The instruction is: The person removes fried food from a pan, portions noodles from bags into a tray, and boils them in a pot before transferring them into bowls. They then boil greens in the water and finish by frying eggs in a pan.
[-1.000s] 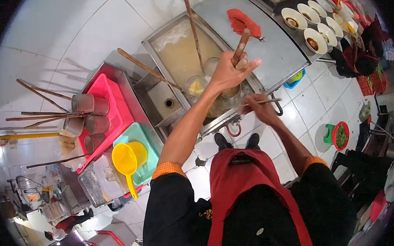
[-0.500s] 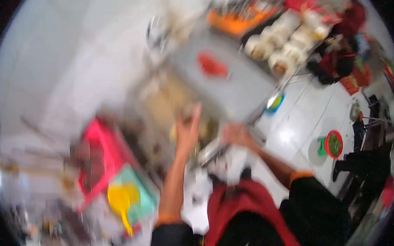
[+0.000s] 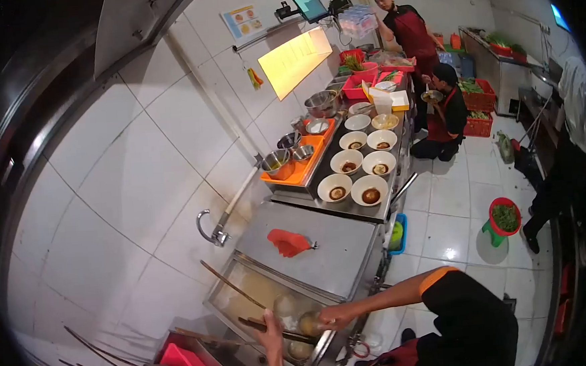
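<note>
At the bottom of the view, my left hand (image 3: 271, 333) is closed around long cooking chopsticks (image 3: 231, 283), which slant up to the left over the noodle boiler (image 3: 246, 290). Its vat holds cloudy, tan liquid. My right hand (image 3: 336, 316) is closed at the boiler's right edge, beside a round strainer (image 3: 308, 323) sitting in the liquid. Its fingers wrap the strainer's handle side, partly hidden. More round strainers (image 3: 286, 305) stand near it. A red cloth (image 3: 288, 242) lies crumpled on the steel cover (image 3: 324, 258) beyond the vat.
Several white bowls (image 3: 370, 190) with dark sauce stand in two rows on the counter. An orange tray (image 3: 302, 169) holds metal bowls. A faucet (image 3: 214, 231) projects from the wall. Two people (image 3: 446, 116) are at the far end; a third person (image 3: 566, 153) stands right.
The view has swung up and sharpened, bringing the counter and co-workers into sight. My left hand, earlier spread over the vat, now grips chopsticks; my right hand is at the strainer.
</note>
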Demonstrator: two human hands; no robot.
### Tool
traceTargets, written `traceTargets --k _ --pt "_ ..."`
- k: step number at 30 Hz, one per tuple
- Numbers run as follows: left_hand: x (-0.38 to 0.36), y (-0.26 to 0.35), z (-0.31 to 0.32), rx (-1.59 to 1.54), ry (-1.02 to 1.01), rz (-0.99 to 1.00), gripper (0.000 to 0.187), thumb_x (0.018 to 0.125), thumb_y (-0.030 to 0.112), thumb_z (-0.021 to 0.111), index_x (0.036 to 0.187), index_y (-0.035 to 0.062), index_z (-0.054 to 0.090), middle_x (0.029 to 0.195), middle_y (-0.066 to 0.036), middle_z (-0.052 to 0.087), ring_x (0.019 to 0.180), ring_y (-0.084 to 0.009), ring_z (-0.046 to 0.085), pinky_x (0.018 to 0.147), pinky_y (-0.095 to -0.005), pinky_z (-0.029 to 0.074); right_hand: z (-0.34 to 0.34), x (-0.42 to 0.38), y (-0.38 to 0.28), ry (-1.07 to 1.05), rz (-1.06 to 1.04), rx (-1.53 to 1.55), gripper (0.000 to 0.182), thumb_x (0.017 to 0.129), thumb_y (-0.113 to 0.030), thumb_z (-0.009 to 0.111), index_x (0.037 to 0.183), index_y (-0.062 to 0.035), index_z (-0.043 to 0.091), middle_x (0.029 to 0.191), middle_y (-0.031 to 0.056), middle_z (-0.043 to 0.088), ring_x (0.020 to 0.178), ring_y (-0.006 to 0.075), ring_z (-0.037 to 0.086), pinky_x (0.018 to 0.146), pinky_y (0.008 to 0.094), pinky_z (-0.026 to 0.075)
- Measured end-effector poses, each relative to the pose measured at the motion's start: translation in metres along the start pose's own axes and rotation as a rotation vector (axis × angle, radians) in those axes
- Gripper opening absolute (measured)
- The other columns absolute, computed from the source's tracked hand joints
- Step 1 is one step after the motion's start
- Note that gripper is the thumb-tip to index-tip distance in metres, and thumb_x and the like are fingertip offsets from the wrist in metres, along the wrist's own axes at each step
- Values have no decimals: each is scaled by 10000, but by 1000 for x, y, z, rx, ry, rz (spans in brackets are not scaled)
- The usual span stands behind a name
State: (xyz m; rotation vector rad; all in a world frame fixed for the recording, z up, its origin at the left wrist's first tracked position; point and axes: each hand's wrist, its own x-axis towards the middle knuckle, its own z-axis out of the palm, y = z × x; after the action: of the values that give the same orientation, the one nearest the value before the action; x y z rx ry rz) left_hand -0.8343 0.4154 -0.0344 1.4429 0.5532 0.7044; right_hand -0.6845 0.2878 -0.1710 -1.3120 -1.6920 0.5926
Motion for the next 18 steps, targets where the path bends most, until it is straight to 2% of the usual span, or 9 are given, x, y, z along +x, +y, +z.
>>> traceTargets --k 3,5,6,9,11,13,15,17,18 --pt "9 -5 -22 -52 -27 27 278 902 252 578 733 101 417 561 25 370 455 -85 353 434 -264 312 -2 12 10 20 41 318 350 942 -228 409 692 13 450 605 158 493 534 256 505 524 379 393" --pt "11 -12 -29 -88 -107 65 257 893 237 596 767 92 426 557 17 371 437 -89 347 427 -275 312 11 20 26 -9 -474 -166 405 920 -208 447 555 -37 409 508 119 386 463 244 342 497 411 349" --pt "13 -15 -27 -112 -74 113 259 885 210 603 749 101 412 571 13 385 449 -90 369 425 -258 325 8 23 29 -240 -137 -50 398 904 -185 455 535 -43 410 500 133 388 447 265 318 484 403 322" --pt "9 1 -11 -112 34 111 260 869 172 615 736 110 400 585 4 396 459 -94 390 423 -250 343 -14 39 37 -193 -126 160 405 952 -242 408 640 10 464 578 172 505 529 314 491 522 424 390" --pt "6 15 5 -76 110 82 254 862 160 622 742 111 404 585 0 392 456 -97 391 422 -258 349 -3 43 39 -179 -467 -155 428 959 -275 405 642 -3 503 608 131 566 548 221 542 539 366 438" --pt "6 11 10 -94 321 -20 235 865 208 633 787 83 449 590 17 397 464 -85 368 437 -262 325 -9 44 48 -150 -45 339 448 964 -257 408 579 -58 517 462 124 417 420 240 438 450 407 337" --pt "13 -27 -29 50 248 40 301 862 243 632 1011 41 465 710 -42 525 536 -122 469 451 -247 407 -15 48 81 -210 -46 424 410 962 -264 416 656 -41 574 557 111 493 535 237 517 513 388 395" --pt "4 -3 12 50 507 153 218 851 196 640 934 48 503 644 -17 471 494 -104 422 424 -235 360 -19 49 72 -215 -601 286 375 952 -286 457 718 -22 586 656 108 511 646 205 528 588 361 420" --pt "8 -4 10 83 511 187 237 854 172 631 991 51 481 633 -13 469 497 -104 421 430 -241 364 -20 59 86 -217 -620 279 375 952 -286 457 718 -22 586 656 108 511 646 205 528 588 361 420"
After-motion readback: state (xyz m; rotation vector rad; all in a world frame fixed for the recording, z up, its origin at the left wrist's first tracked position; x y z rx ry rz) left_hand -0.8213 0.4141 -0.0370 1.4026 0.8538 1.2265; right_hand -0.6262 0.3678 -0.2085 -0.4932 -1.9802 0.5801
